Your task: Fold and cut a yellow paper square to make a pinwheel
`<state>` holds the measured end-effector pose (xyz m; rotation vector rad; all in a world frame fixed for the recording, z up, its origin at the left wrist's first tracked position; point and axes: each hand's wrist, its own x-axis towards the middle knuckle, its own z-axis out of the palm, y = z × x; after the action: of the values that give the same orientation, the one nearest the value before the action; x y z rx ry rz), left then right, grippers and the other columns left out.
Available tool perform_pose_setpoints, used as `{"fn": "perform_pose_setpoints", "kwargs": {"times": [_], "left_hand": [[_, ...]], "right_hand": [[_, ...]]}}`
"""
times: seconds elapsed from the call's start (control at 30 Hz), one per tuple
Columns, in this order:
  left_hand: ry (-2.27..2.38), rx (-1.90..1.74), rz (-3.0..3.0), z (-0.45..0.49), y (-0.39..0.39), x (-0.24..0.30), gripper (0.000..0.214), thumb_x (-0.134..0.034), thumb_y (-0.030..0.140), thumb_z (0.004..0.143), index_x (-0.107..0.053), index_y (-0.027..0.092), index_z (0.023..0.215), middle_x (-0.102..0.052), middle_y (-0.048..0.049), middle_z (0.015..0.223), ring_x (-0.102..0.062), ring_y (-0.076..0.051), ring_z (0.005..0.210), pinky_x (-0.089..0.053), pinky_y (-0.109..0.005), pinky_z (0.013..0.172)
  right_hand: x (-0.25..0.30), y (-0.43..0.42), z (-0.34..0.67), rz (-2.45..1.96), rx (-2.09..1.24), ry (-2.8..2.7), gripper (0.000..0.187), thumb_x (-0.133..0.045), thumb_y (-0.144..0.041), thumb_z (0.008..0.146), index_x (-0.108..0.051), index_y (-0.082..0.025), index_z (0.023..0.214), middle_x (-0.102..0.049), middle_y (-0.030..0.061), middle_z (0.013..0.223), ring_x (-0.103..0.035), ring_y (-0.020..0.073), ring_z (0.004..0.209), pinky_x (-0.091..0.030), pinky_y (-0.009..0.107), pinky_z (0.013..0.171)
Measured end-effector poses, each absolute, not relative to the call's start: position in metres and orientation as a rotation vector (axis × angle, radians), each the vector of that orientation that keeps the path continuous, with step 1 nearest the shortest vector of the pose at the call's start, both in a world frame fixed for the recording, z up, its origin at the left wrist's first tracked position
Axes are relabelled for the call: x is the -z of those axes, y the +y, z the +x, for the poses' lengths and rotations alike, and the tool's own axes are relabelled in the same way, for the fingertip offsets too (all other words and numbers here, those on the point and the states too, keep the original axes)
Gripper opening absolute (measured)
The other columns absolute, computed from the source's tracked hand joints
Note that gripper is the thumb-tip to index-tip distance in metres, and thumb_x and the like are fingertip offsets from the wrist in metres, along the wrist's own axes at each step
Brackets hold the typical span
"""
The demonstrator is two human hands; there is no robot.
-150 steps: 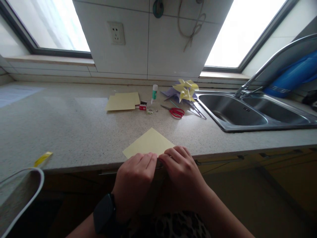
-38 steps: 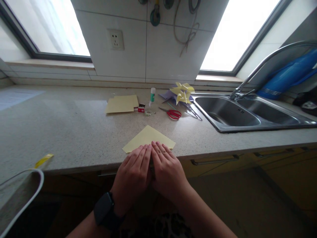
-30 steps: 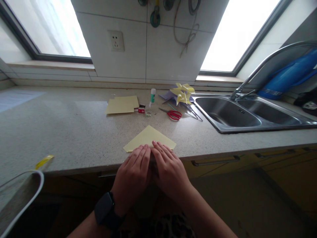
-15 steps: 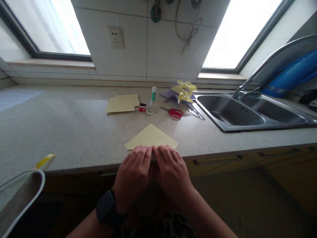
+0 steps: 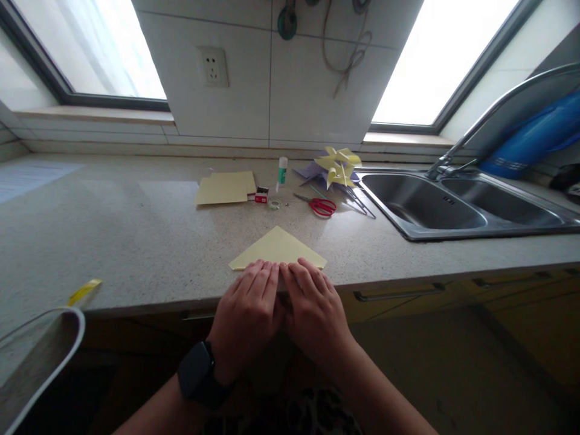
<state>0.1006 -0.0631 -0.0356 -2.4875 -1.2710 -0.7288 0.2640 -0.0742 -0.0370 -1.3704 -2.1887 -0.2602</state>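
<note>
Both hands (image 5: pixel 247 296) (image 5: pixel 315 299) touch the paper's (image 5: pixel 277 249) near edge; whether fingers (image 5: pixel 272 278) pinch is hidden. It looks light and bendy: hold there.

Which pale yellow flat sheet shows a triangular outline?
The sheet touched by the left hand and right hand, nearest the camera; the others, overlapping farther back by the red box, look four-sided.

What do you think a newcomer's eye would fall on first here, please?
Probably the pale yellow paper near the front edge of the counter, with the left hand and right hand at its near side. Beyond it, the yellow pinwheel by the steel sink and the red-handled scissors just in front of the pinwheel also stand out.
</note>
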Motion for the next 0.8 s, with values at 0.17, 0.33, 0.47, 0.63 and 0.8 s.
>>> {"fn": "perform_pose_setpoints", "kwargs": {"times": [0.17,0.33,0.47,0.63,0.8], "left_hand": [[-1.271,0.719,-2.514,0.101,-0.061,0.032,0.052,-0.054,0.017,0.086,-0.060,-0.001,0.134,-0.062,-0.0237,0.137,-0.055,-0.037,0.132,-0.050,-0.051,0.109],[-1.281,0.706,-2.544,0.101,-0.056,0.030,0.053,-0.056,0.019,0.085,-0.059,0.000,0.135,-0.063,-0.0228,0.136,-0.057,-0.036,0.128,-0.050,-0.051,0.109],[-1.293,0.722,-2.537,0.101,-0.058,0.030,0.050,-0.057,0.021,0.087,-0.061,0.003,0.133,-0.066,-0.0209,0.129,-0.061,-0.035,0.120,-0.052,-0.051,0.105],[-1.273,0.745,-2.489,0.099,-0.064,0.032,0.044,-0.057,0.019,0.091,-0.062,0.005,0.132,-0.068,-0.0188,0.126,-0.063,-0.033,0.116,-0.053,-0.049,0.102],[-1.235,0.779,-2.454,0.094,-0.070,0.034,0.033,-0.056,0.019,0.097,-0.066,0.010,0.127,-0.072,-0.0132,0.120,-0.066,-0.028,0.108,-0.055,-0.045,0.096]], "right_hand": [[0.030,-0.072,0.265,-1.401,0.207,-2.208,0.053,-0.064,-0.025,0.089,-0.055,-0.010,0.139,-0.061,0.0140,0.127,-0.049,0.0303,0.121,-0.042,0.045,0.107],[0.025,-0.068,0.268,-1.402,0.192,-2.259,0.055,-0.064,-0.025,0.087,-0.054,-0.009,0.139,-0.062,0.0143,0.125,-0.051,0.0301,0.110,-0.045,0.046,0.100],[0.028,-0.067,0.270,-1.368,0.219,-2.269,0.054,-0.063,-0.024,0.088,-0.054,-0.010,0.140,-0.063,0.0139,0.123,-0.051,0.0293,0.108,-0.045,0.046,0.097],[0.030,-0.070,0.272,-1.316,0.245,-2.235,0.044,-0.060,-0.021,0.091,-0.058,-0.011,0.135,-0.065,0.0128,0.118,-0.054,0.0275,0.107,-0.046,0.044,0.096],[0.035,-0.076,0.272,-1.285,0.216,-2.191,0.035,-0.060,-0.019,0.096,-0.062,-0.015,0.131,-0.068,0.0091,0.109,-0.057,0.0244,0.101,-0.047,0.041,0.093]]}}
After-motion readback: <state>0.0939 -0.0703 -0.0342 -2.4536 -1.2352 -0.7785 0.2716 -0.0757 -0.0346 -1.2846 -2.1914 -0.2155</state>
